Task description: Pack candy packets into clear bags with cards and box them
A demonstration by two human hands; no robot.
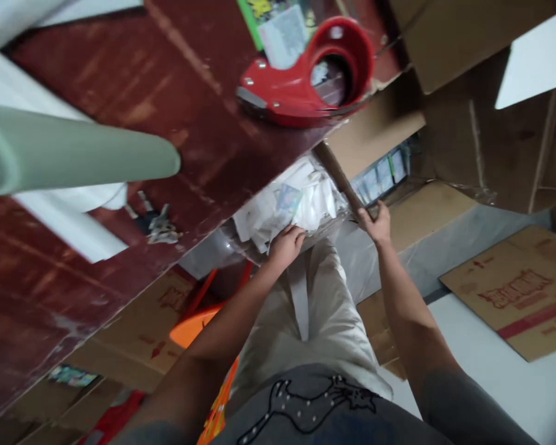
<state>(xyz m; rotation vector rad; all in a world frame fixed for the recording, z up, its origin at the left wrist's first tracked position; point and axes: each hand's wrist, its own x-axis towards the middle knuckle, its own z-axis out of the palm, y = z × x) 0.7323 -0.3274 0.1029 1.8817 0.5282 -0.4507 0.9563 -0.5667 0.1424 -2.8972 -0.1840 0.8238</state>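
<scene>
My left hand (286,245) is at the near edge of a plastic-lined container (317,232) filled with crumpled white paper (317,201). Its fingers are curled, and what they hold, if anything, is hidden. A small bluish card (288,201) lies on the paper just above that hand. My right hand (377,225) grips the edge of a cardboard flap (338,176), thumb and fingers around its lower end. Beyond the flap, an open cardboard box (417,216) holds a row of small packs (382,176).
A red tape dispenser (301,80) sits at the edge of the dark red table (204,142). Keys (160,225), a green tube (83,148) and white rolls lie to its left. Flat cardboard (519,284) is at the right; an orange stool (194,324) stands below the table.
</scene>
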